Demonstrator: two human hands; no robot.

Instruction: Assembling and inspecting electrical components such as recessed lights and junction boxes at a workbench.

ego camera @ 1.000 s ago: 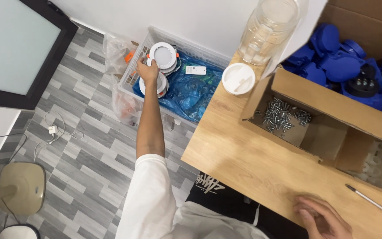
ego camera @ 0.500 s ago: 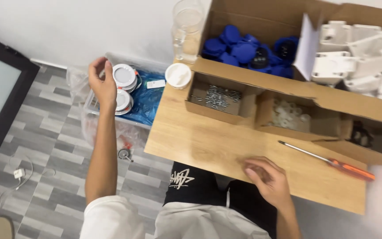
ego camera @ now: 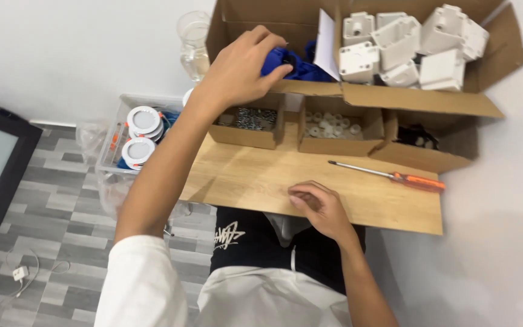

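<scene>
Now: left hand (ego camera: 237,69) in the big cardboard box (ego camera: 491,57), fingers closed on a blue part (ego camera: 286,63).
Right hand (ego camera: 321,206) rests loosely curled, holding nothing, at the desk (ego camera: 243,175) front edge; orange-handled screwdriver (ego camera: 388,175) lies just beside it, not touching.

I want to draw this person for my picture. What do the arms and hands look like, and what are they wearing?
Both hands are bare: no gloves, rings or watch show. The left hand and forearm are uncovered up to a white short sleeve at the upper arm. The right hand and forearm are bare too; no sleeve shows on that side.
</scene>
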